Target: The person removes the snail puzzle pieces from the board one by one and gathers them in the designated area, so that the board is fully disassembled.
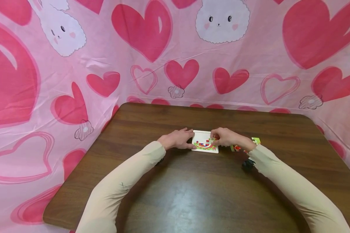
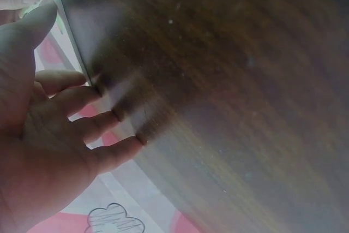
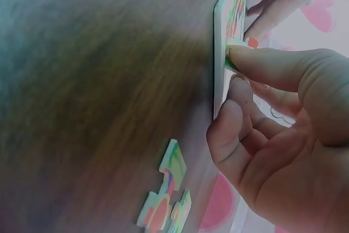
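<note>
A white-framed jigsaw puzzle board [image 1: 201,135] lies on the table, its near part filled with colourful pieces and its far part bare white. At its left edge, my left hand [image 1: 177,138] steadies it with spread fingers, the thumb by the near corner. In the left wrist view the fingertips of that hand [image 2: 60,118] touch the tabletop beside the board. Over the board's right side, my right hand [image 1: 226,136] pinches a puzzle piece [image 3: 231,65] between thumb and finger. The piece shows green; its picture is mostly hidden by the fingers.
Several loose puzzle pieces [image 1: 255,140] lie right of the board, partly hidden under the right wrist; the right wrist view shows some of these loose pieces [image 3: 173,162] too. The brown wooden table [image 1: 180,194] has rounded corners. A pink heart-patterned cloth [image 1: 189,48] hangs behind it.
</note>
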`<state>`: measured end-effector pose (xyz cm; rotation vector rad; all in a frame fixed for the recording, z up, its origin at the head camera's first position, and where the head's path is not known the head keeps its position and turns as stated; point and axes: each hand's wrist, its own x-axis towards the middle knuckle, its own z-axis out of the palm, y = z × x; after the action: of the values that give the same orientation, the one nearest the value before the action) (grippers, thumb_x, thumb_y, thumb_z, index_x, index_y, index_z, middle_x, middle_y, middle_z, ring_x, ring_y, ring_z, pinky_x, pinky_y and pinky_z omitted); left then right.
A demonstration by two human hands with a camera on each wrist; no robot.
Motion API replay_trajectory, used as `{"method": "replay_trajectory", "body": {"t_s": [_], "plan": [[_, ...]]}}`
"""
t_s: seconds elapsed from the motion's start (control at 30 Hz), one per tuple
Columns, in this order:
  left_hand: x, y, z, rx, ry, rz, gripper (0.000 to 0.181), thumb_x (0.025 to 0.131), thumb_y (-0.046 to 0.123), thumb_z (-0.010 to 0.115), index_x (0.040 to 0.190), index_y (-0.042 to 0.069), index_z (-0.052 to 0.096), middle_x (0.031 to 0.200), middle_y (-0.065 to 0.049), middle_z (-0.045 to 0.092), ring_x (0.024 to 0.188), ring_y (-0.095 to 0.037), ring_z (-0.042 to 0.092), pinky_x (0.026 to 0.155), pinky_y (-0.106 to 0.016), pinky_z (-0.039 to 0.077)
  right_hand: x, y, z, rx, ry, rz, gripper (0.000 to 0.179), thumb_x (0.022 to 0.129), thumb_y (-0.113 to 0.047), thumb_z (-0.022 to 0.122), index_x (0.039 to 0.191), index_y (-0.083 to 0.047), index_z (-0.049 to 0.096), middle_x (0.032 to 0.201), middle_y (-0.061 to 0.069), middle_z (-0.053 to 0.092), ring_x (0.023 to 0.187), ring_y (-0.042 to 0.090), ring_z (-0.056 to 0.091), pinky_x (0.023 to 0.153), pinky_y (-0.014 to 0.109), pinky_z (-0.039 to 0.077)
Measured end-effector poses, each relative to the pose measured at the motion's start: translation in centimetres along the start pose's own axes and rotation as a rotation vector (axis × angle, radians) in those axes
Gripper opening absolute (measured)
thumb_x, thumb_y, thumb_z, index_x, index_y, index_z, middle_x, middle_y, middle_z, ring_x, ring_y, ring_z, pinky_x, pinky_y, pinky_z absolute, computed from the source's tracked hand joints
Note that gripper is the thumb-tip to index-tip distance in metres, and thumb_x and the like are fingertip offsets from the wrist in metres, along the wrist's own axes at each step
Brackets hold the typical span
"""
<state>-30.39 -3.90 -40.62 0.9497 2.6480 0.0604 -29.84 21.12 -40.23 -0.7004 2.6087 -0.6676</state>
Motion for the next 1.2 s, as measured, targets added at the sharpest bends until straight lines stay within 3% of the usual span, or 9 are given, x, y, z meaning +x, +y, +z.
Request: {"method": "replay_trajectory", "body": {"t_s": [0.27, 0.57, 0.83, 1.07, 1.2], "plan": [[-0.1, 0.0, -0.1, -0.006, -0.002, -0.003, 0.072, 0.092, 0.059, 0.056, 0.149, 0.017, 0.041, 0.163, -0.006, 0.027, 0.151, -0.032, 0.022, 0.118, -0.055, 0.027, 0.0, -0.1, -0.3, -0.017, -0.053, -0.009, 0.015, 0.092, -0.013, 0.067, 0.105, -0.006, 0.069, 0.072, 0.003, 0.054, 0.052, 0.012, 0.05, 0.047, 0.026, 0.045], [-0.3, 0.0, -0.2, -0.002, -0.001, 0.004, 0.069, 0.093, 0.059, 0.056, 0.145, 0.016, 0.044, 0.163, -0.007, 0.027, 0.151, -0.033, 0.024, 0.117, -0.055, 0.028, -0.2, -0.3, -0.8, -0.005, -0.081, -0.026, 0.008, 0.093, -0.014, 0.067, 0.099, -0.009, 0.07, 0.071, 0.001, 0.052, 0.054, 0.012, 0.048, 0.048, 0.027, 0.043], [-0.2, 0.1, -0.1, -0.003, -0.001, -0.002, 0.07, 0.092, 0.06, 0.056, 0.146, 0.017, 0.044, 0.162, -0.006, 0.028, 0.151, -0.032, 0.024, 0.118, -0.054, 0.028, -1.2, 0.4, -1.3, 0.032, -0.039, -0.024, 0.006, 0.092, -0.018, 0.069, 0.09, -0.012, 0.069, 0.07, 0.0, 0.053, 0.057, 0.015, 0.05, 0.053, 0.028, 0.045], [-0.3, 0.2, -0.2, -0.005, 0.0, -0.005, 0.068, 0.092, 0.059, 0.056, 0.145, 0.016, 0.044, 0.162, -0.006, 0.028, 0.151, -0.032, 0.024, 0.118, -0.055, 0.027, -2.7, 1.5, -1.9, -0.004, 0.011, -0.037, 0.005, 0.092, -0.017, 0.067, 0.096, -0.014, 0.069, 0.078, 0.0, 0.057, 0.072, 0.017, 0.051, 0.064, 0.031, 0.044], [-0.3, 0.1, -0.2, -0.003, -0.002, -0.005, 0.069, 0.092, 0.059, 0.056, 0.145, 0.017, 0.044, 0.162, -0.006, 0.028, 0.151, -0.032, 0.023, 0.118, -0.055, 0.027, -3.6, 2.2, -2.3, 0.016, 0.023, -0.026, 0.005, 0.091, -0.016, 0.069, 0.095, -0.014, 0.069, 0.076, 0.0, 0.057, 0.068, 0.016, 0.051, 0.062, 0.03, 0.044]]}}
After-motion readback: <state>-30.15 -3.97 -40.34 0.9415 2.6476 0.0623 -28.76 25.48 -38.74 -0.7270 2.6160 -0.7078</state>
